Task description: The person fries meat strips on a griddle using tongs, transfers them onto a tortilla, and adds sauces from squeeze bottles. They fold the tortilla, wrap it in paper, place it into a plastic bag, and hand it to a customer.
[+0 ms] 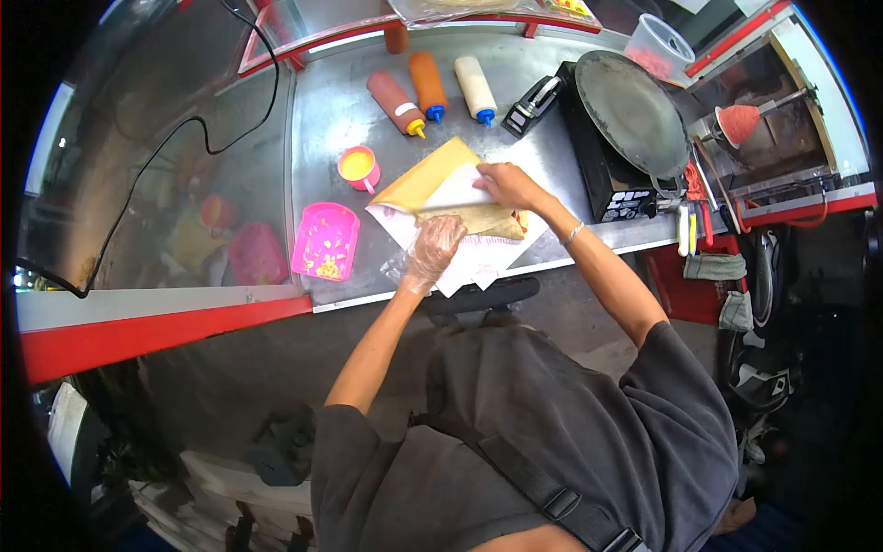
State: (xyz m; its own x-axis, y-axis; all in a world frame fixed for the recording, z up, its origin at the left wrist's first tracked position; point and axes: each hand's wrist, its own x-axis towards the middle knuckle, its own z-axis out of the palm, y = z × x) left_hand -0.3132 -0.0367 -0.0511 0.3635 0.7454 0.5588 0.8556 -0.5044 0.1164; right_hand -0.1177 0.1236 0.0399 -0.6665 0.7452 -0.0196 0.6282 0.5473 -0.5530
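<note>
Far left of the griddle (633, 110), one pink tray (329, 213) with yellow scraps and one pink cup (367, 184) are seen; nearer it, three bottles with colored caps (428, 78). By the gloved left hand (434, 253), fingers bent, grip can't be told, one roll (483, 221) is touched: slim, tan, red filling bared at right end, laid on printed paper (495, 259) left of griddle. One white flap (452, 190) is pinched by right hand (509, 186).

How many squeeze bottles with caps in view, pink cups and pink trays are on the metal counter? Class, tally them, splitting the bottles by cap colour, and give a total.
Yellow-capped squeeze bottle: 1
Blue-capped squeeze bottles, orange bottle and white bottle: 2
Pink cup: 1
Pink tray: 1
Total: 5
</note>
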